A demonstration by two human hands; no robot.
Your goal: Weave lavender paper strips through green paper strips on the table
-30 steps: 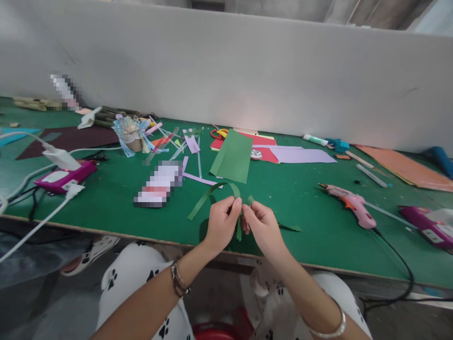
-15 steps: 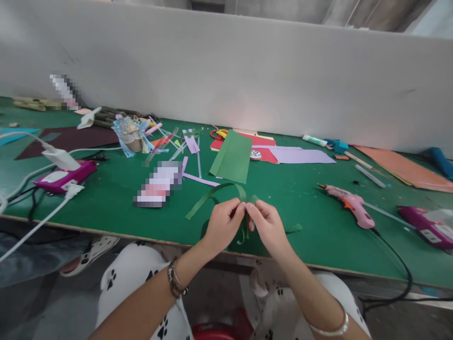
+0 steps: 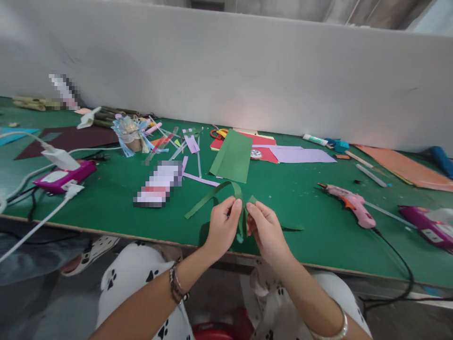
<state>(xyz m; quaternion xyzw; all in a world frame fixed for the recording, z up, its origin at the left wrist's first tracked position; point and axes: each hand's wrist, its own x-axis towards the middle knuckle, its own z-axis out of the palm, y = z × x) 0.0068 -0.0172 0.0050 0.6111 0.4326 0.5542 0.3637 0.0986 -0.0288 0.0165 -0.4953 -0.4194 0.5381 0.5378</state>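
My left hand (image 3: 223,224) pinches a green paper strip (image 3: 203,202) between thumb and fingers; the strip arches up and its loose end reaches left over the table. My right hand (image 3: 264,226), a little apart from the left, is closed on green paper too, with a small tip showing above the thumb. A narrow green tail (image 3: 293,228) sticks out to the right behind that hand. Between the hands, green paper hangs down; whether it is one piece or two I cannot tell. Beyond them lies a folded green paper sheet (image 3: 233,158).
A pink glue gun (image 3: 350,205) lies at right, its cord running over the table's front edge. Purple power strips (image 3: 65,177) sit at both sides. Purple paper strips (image 3: 201,180), scissors (image 3: 218,134), red and lilac paper (image 3: 304,155) and a straw-like bundle (image 3: 130,134) lie farther back.
My hands have drawn slightly apart, leaving a gap between the fingertips. The green paper hanging between them has shifted, and the right tail lies a little flatter.
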